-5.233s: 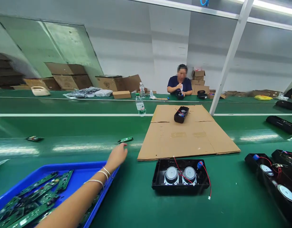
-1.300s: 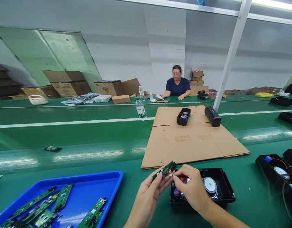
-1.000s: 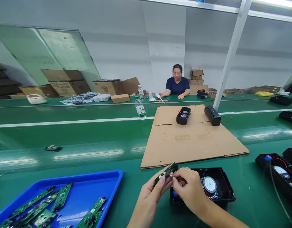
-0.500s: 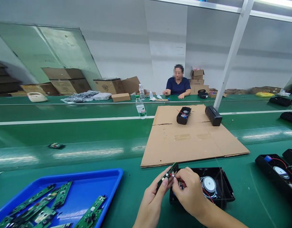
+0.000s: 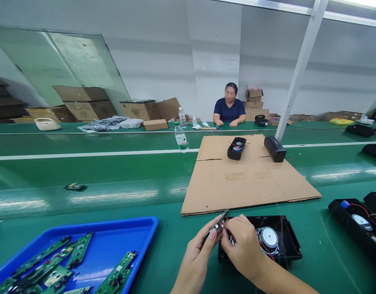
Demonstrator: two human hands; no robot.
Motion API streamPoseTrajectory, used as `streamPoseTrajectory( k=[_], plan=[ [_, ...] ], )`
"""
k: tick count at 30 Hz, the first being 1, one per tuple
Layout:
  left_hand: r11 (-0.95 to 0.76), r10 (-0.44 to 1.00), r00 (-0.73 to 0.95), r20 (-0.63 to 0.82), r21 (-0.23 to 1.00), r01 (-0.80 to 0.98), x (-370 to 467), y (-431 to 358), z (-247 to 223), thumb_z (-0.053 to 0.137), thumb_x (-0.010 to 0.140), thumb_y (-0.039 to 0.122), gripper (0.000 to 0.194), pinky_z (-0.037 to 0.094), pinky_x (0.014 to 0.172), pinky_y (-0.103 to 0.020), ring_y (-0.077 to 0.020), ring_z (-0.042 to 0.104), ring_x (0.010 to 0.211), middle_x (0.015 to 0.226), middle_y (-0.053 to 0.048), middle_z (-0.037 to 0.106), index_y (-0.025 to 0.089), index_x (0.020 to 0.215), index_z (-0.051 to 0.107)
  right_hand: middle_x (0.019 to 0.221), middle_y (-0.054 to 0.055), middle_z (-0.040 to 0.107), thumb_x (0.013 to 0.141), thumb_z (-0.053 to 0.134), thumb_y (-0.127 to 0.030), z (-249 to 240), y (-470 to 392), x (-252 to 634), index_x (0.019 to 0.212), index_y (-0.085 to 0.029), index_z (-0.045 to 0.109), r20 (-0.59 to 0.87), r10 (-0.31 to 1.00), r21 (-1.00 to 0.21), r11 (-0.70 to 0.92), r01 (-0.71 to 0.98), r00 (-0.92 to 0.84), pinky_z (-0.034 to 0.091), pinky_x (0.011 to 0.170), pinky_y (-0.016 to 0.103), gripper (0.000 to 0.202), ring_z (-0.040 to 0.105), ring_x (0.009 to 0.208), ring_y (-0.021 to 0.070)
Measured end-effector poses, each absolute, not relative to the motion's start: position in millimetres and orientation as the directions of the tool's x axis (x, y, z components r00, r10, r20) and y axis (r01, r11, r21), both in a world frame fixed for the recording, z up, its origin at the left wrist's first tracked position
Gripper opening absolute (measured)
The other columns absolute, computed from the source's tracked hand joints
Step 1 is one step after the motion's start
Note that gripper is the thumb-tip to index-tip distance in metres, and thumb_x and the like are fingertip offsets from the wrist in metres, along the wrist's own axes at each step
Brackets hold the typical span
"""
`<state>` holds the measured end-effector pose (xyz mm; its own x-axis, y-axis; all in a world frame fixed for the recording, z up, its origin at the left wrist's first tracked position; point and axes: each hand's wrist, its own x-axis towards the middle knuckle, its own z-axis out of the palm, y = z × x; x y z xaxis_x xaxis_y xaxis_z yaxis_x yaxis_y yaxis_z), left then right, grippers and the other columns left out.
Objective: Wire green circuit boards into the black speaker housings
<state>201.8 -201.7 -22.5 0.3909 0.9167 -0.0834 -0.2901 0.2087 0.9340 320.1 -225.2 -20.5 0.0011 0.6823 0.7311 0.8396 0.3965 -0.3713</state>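
My left hand (image 5: 197, 254) grips a narrow green circuit board (image 5: 217, 225) by its edges, tilted up. The fingertips of my right hand (image 5: 245, 245) are pinched at a small wire plug (image 5: 222, 225) against the board's face; the fingers partly hide it. Under and behind my hands lies an open black speaker housing (image 5: 290, 241) with a round silver speaker (image 5: 269, 237) and red and black wires inside. To the left, a blue tray (image 5: 114, 223) holds several loose green circuit boards (image 5: 80, 250).
Beyond the housing lies a flat cardboard sheet (image 5: 237, 192) bearing an open speaker unit (image 5: 236, 148) and a closed one (image 5: 275, 149). More open housings (image 5: 353, 228) stand at right. A lone board (image 5: 76, 186) rests on the green belt. A water bottle (image 5: 181, 139) stands further back; a person (image 5: 229, 109) sits opposite.
The circuit board in my left hand has turned a little, showing more of its edge. The lone board on the belt has shifted slightly right. The person opposite has lowered a hand to the table.
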Motion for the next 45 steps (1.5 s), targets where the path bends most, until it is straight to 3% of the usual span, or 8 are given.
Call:
streamPoseTrajectory(
  k=[11,17,26,30,33,39,42,45],
  plan=[
    [0.214,0.915,0.397,-0.070,0.919,-0.331,204.5,-202.9,-23.6,0.059,0.071,0.045,0.033,0.046,0.088,-0.033,-0.0234,0.057,0.100,0.103,-0.007,0.065,0.019,0.091,0.061,0.055,0.001,0.047,0.085,0.028,-0.010,-24.0,-225.2,319.9,0.059,-0.018,0.043,0.729,0.678,-0.293,0.439,0.849,-0.098,0.027,0.052,0.026,0.031,0.037,0.051,0.0134],
    [0.298,0.829,0.528,-0.183,0.944,-0.139,198.2,-188.0,-5.5,0.061,0.069,0.035,0.019,0.050,0.072,-0.030,-0.0191,0.064,0.077,0.076,-0.002,0.069,0.018,0.073,0.057,0.054,-0.001,0.050,0.079,0.038,-0.008,-16.6,-224.4,327.8,0.057,-0.019,0.045,0.528,0.837,-0.348,0.365,0.863,-0.141,0.030,0.054,0.026,0.025,0.041,0.052,0.0125],
    [0.532,0.543,0.739,-0.400,0.844,0.066,182.9,-191.9,14.7,0.065,0.059,0.019,0.039,0.047,0.068,-0.033,-0.0234,0.065,0.078,0.077,-0.004,0.068,0.018,0.097,0.054,0.084,0.003,0.063,0.083,0.046,-0.011,22.9,-260.7,403.4,0.089,-0.018,0.062,0.220,0.951,-0.502,0.301,0.811,-0.217,0.042,0.070,0.025,0.019,0.055,0.082,0.0155],
    [0.446,0.546,0.746,-0.381,0.886,0.125,197.1,-204.7,10.0,0.064,0.059,0.019,0.038,0.044,0.069,-0.028,-0.0203,0.061,0.082,0.091,-0.007,0.068,0.018,0.096,0.054,0.077,-0.002,0.065,0.071,0.038,0.006,6.2,-274.6,433.1,0.098,-0.026,0.062,0.068,0.900,-0.452,0.412,0.791,-0.430,0.043,0.060,0.021,0.049,0.058,0.069,0.0130],
    [0.269,0.624,0.719,-0.306,0.948,0.169,214.9,-212.6,12.1,0.062,0.063,0.021,0.028,0.044,0.065,-0.025,-0.0177,0.059,0.077,0.086,-0.002,0.067,0.020,0.090,0.054,0.073,-0.002,0.066,0.066,0.043,0.007,-5.0,-275.6,431.6,0.084,-0.025,0.067,0.126,0.891,-0.462,0.442,0.769,-0.436,0.043,0.060,0.022,0.043,0.059,0.068,0.0145],
    [-0.143,0.797,0.598,-0.084,0.936,0.322,239.1,-211.9,14.7,0.058,0.068,0.022,0.017,0.043,0.061,-0.023,-0.0189,0.061,0.067,0.072,0.001,0.066,0.023,0.085,0.057,0.081,0.001,0.063,0.071,0.050,-0.001,-12.2,-262.9,416.3,0.069,-0.021,0.065,0.201,0.962,-0.684,0.272,0.677,-0.184,0.044,0.070,0.024,0.024,0.058,0.076,0.0143],
    [-0.122,0.815,0.570,-0.107,0.929,0.350,239.5,-208.7,11.5,0.058,0.067,0.023,0.020,0.043,0.053,-0.022,-0.0191,0.061,0.059,0.063,0.001,0.066,0.023,0.087,0.058,0.078,0.002,0.065,0.074,0.051,-0.009,-21.0,-256.6,413.5,0.076,-0.019,0.064,0.041,0.998,-0.910,0.054,0.411,-0.042,0.046,0.063,0.024,0.016,0.059,0.072,0.0142],
    [-0.036,0.801,0.575,-0.168,0.945,0.325,237.5,-206.3,7.7,0.058,0.067,0.023,0.021,0.046,0.053,-0.023,-0.0190,0.062,0.060,0.064,0.001,0.068,0.023,0.089,0.057,0.063,-0.001,0.062,0.073,0.052,-0.012,-29.8,-252.9,408.9,0.078,-0.016,0.062,-0.104,0.995,-0.974,-0.102,0.201,0.002,0.042,0.051,0.020,0.012,0.056,0.059,0.0119]
  ],
)
